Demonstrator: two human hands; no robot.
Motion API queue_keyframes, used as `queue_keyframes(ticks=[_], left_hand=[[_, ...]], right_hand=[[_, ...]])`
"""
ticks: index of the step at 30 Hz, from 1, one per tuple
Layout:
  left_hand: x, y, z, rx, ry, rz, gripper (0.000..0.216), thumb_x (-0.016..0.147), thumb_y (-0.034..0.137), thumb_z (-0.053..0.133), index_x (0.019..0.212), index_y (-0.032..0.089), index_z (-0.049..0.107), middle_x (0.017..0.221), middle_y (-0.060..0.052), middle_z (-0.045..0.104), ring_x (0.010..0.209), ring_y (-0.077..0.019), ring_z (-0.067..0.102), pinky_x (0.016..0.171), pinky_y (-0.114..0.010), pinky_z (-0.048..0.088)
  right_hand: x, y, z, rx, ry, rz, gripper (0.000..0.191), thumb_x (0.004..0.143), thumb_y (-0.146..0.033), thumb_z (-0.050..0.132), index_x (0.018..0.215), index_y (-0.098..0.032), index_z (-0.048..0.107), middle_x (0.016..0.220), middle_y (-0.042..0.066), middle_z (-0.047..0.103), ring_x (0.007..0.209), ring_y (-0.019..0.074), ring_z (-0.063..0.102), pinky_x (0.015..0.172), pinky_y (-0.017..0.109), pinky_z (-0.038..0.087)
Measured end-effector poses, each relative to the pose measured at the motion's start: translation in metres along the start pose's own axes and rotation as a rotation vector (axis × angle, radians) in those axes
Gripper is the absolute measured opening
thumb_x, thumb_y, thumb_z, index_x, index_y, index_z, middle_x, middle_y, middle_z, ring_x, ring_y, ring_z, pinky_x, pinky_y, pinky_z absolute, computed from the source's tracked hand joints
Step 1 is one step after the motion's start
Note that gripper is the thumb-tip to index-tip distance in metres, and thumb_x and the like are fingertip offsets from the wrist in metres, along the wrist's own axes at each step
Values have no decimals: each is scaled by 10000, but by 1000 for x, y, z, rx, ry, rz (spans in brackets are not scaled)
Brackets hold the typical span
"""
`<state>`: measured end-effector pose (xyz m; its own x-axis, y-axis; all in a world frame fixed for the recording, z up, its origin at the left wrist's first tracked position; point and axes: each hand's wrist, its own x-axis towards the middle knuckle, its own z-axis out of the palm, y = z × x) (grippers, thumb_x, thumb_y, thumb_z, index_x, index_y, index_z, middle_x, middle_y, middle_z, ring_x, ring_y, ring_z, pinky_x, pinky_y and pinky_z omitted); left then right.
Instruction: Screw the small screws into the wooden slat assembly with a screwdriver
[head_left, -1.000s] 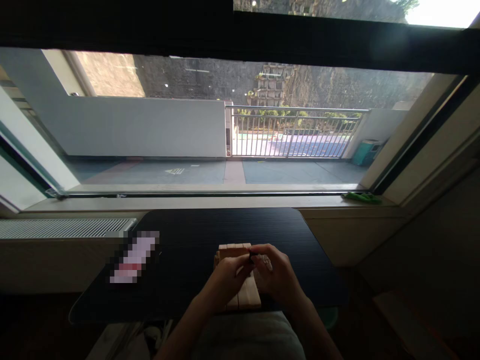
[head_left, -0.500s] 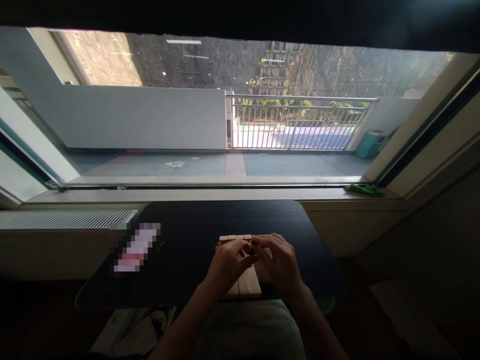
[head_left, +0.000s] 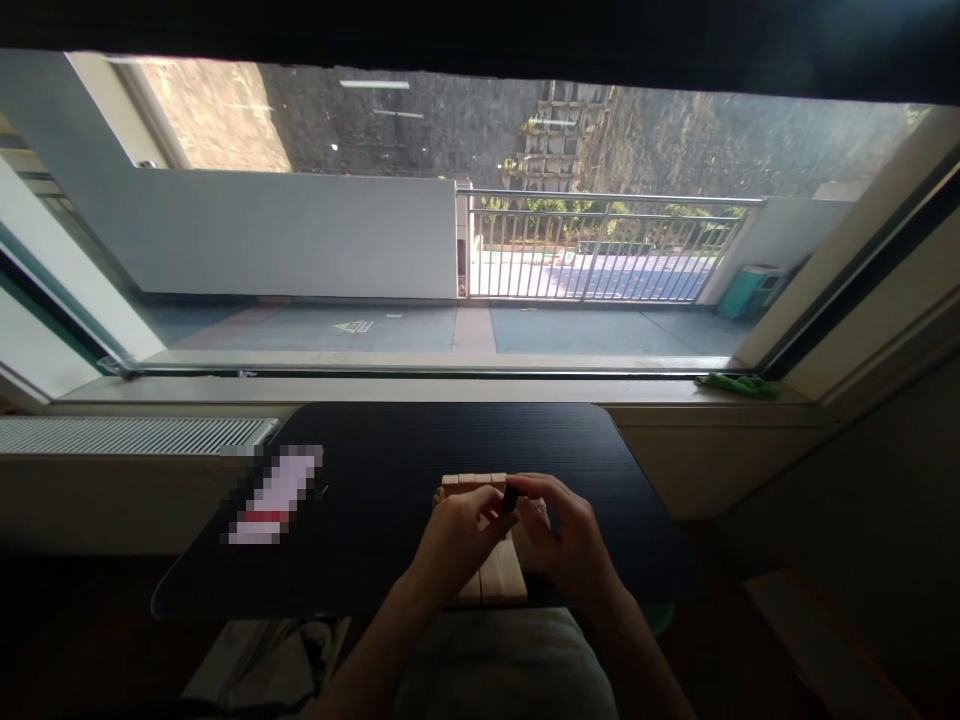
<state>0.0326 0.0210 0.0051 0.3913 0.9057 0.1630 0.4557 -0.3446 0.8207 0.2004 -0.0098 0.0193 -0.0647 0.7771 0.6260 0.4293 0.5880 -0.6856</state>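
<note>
And here we are at the black table (head_left: 390, 440), all attention on one small dark piece (head_left: 511, 497), up between the fingertips and just above the pale, strip-lined wooden block (head_left: 501, 578). The right hand (head_left: 566, 525) has it, index finger and thumb pinching it from the far side; the left hand (head_left: 456, 535) comes in close, finger and thumb curled at the piece's other side, though whether they truly grip or merely touch, I cannot tell. Good handling here, I'd judge, asks for a light but sure pinch: let one hand be the anchor and the other do the fine adjusting, so the two don't fight each other. Keep it low over the wood, too (a dark piece dropped on that black top would be a nuisance to spot). The light pours in from the window ahead, so tilting the piece a little towards it should help the eyes. Wrists steady, forearms low, knuckles out of the line of sight: that's the recipe. The green cloth (head_left: 739, 385) lies on the windowsill (head_left: 450, 390), well apart from it all.
</note>
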Motion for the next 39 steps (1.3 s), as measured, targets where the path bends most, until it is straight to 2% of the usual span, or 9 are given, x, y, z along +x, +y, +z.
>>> queue_keyframes(ticks=[3, 12, 20, 25, 29, 34, 39], left_hand=[[0, -2, 0, -4, 19, 1, 142, 893, 324, 647, 877, 205, 723, 804, -14, 744, 726, -176, 666, 662, -253, 437], [-3, -4, 3, -41, 20, 18, 191, 916, 359, 629, 964, 221, 752, 889, -36, 764, 785, -193, 685, 710, -256, 476], [-6, 0, -1, -60, -57, 13, 286, 967, 352, 528, 1114, 236, 744, 974, -55, 772, 869, -212, 699, 768, -277, 499], [-7, 3, -1, -109, -66, 4, 317, 977, 342, 502, 1174, 232, 724, 1054, -66, 774, 920, -221, 709, 809, -288, 522], [-8, 6, -1, -123, -16, -18, 317, 946, 373, 548, 1147, 207, 728, 1077, -79, 767, 934, -227, 708, 803, -288, 526], [-7, 7, 2, -64, 83, -21, 242, 888, 397, 640, 1012, 222, 751, 914, -33, 768, 827, -202, 693, 759, -272, 502], [-8, 12, 1, 35, 69, -53, 181, 904, 332, 603, 915, 228, 751, 861, -20, 776, 800, -201, 702, 715, -264, 483]], right_hand=[[2, 1, 0, 48, -7, 23, 281, 891, -125, 585, 1080, -256, 746, 1062, 67, 766, 979, 225, 723, 850, 358, 596], [4, 0, 0, 114, 6, 114, 174, 891, -177, 627, 986, -237, 760, 1008, 66, 791, 914, 232, 752, 785, 342, 618], [3, 3, 5, 73, 84, 44, 113, 851, -161, 677, 901, -232, 748, 926, 60, 773, 827, 207, 729, 743, 329, 606], [1, 4, 9, 78, 115, 24, 113, 874, -173, 657, 915, -239, 739, 939, 61, 758, 833, 202, 720, 729, 323, 601], [-1, 3, 10, 66, 116, -28, 123, 879, -146, 655, 923, -240, 721, 951, 55, 752, 858, 189, 717, 753, 306, 592], [1, 1, 12, 26, 101, -66, 118, 887, -141, 649, 927, -236, 704, 939, 54, 744, 849, 185, 707, 754, 308, 582], [1, -2, 13, 20, 110, -56, 86, 897, -175, 637, 910, -237, 696, 890, 49, 722, 819, 189, 693, 729, 322, 576]])
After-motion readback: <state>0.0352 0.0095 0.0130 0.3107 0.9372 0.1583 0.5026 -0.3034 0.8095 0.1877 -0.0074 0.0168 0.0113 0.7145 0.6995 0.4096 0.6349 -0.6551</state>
